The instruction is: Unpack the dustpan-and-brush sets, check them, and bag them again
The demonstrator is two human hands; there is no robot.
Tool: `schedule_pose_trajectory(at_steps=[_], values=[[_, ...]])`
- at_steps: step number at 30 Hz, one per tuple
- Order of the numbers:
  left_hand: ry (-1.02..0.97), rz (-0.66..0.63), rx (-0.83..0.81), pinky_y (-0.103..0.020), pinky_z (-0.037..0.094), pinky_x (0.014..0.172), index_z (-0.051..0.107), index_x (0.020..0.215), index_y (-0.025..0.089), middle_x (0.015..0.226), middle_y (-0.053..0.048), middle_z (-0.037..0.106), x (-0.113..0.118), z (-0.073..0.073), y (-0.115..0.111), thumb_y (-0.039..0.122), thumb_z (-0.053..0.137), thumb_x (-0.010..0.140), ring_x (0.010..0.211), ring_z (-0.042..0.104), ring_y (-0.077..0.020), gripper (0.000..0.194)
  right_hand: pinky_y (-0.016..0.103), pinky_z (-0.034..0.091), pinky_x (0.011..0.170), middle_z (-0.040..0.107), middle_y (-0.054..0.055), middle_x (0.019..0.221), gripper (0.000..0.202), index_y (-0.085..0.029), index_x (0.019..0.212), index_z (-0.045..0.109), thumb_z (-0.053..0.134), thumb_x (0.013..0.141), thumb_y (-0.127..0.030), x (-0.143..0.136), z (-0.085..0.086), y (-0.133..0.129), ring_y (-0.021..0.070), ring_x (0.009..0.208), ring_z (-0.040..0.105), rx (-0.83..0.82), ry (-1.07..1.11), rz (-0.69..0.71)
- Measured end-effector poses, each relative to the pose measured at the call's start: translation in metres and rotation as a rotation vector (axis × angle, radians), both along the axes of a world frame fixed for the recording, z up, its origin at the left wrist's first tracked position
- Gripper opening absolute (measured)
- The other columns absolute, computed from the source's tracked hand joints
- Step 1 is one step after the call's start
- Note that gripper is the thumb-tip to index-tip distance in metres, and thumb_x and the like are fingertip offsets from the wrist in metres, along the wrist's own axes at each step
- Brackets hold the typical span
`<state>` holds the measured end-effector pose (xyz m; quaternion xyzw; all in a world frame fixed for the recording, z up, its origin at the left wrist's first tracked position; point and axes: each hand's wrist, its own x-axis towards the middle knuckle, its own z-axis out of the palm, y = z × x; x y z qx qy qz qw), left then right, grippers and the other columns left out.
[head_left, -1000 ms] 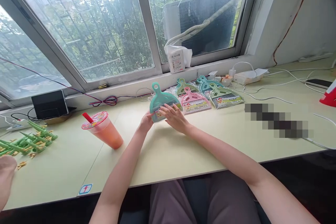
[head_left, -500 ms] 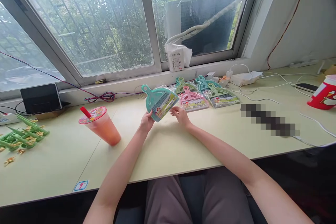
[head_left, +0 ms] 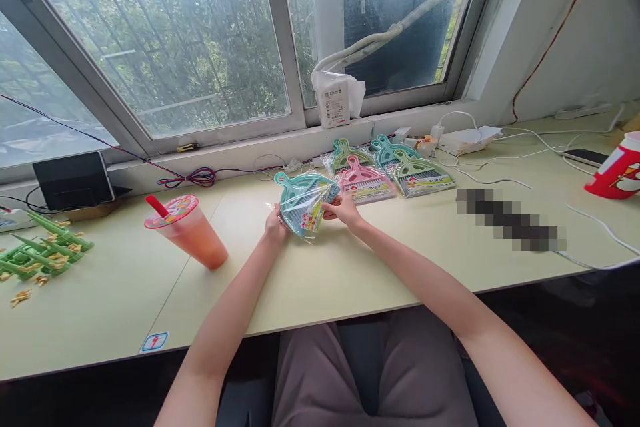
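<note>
Between my hands is a teal mini dustpan and brush set [head_left: 300, 197] in clear plastic wrap, its handle pointing up and to the left. My left hand [head_left: 277, 225] is closed on its lower left edge. At the right edge, the fingers of my right hand [head_left: 345, 211] pinch the wrapped set beside its printed label. Just behind lie more wrapped sets: a pink one [head_left: 367, 180], a green one [head_left: 420, 175], another green one [head_left: 347, 152] and a teal one [head_left: 387, 149].
A cup with an orange drink [head_left: 193, 233] stands to the left, near green plastic pieces [head_left: 45, 250]. A tissue pack [head_left: 336, 101] rests on the sill. To the right are white cables [head_left: 500, 180], a phone [head_left: 585, 157] and a red cup [head_left: 617, 170].
The teal set has turned to face me more squarely and come slightly lower. My right hand has moved from beside it onto its right edge, and the wrap there looks creased.
</note>
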<state>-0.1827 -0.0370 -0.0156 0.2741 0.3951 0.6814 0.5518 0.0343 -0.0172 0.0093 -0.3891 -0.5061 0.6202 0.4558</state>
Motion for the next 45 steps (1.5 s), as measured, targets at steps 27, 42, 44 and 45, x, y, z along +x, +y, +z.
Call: schedule_pose_trajectory(at_steps=[27, 42, 44, 45], values=[[0.691, 0.267, -0.047, -0.036, 0.057, 0.081, 0.067, 0.084, 0.012, 0.089, -0.016, 0.076, -0.061, 0.032, -0.014, 0.036, 0.064, 0.089, 0.082, 0.074, -0.0241, 0.024, 0.029, 0.063, 0.06, 0.076, 0.006, 0.078, 0.02, -0.015, 0.076, 0.071, 0.088, 0.068, -0.024, 0.04, 0.024, 0.012, 0.0188, 0.07, 0.072, 0.153, -0.109, 0.105], [0.96, 0.44, 0.15, -0.037, 0.053, 0.084, 0.059, 0.115, 0.018, 0.111, -0.014, 0.068, -0.005, 0.041, -0.022, 0.049, 0.032, 0.101, 0.106, 0.064, -0.0242, 0.043, 0.037, 0.062, 0.082, 0.077, 0.008, 0.096, 0.029, -0.017, 0.087, 0.069, 0.084, 0.073, -0.038, 0.045, 0.015, 0.019, 0.0216, 0.089, 0.074, 0.164, 0.107, -0.112], [0.866, 0.3, 0.109, -0.03, 0.051, 0.07, 0.059, 0.098, 0.019, 0.094, -0.009, 0.068, 0.017, 0.037, -0.017, 0.051, 0.039, 0.098, 0.086, 0.064, -0.0205, 0.038, 0.035, 0.062, 0.08, 0.077, 0.007, 0.097, 0.027, -0.017, 0.089, 0.07, 0.083, 0.074, -0.036, 0.043, 0.017, 0.015, 0.0203, 0.087, 0.074, 0.156, 0.074, -0.055], [0.863, 0.292, 0.089, -0.028, 0.048, 0.065, 0.057, 0.089, 0.019, 0.086, -0.007, 0.066, 0.024, 0.035, -0.016, 0.05, 0.043, 0.097, 0.079, 0.062, -0.0187, 0.035, 0.033, 0.062, 0.079, 0.077, 0.007, 0.097, 0.025, -0.017, 0.09, 0.07, 0.082, 0.075, -0.034, 0.043, 0.018, 0.015, 0.0195, 0.085, 0.074, 0.147, 0.045, -0.019]])
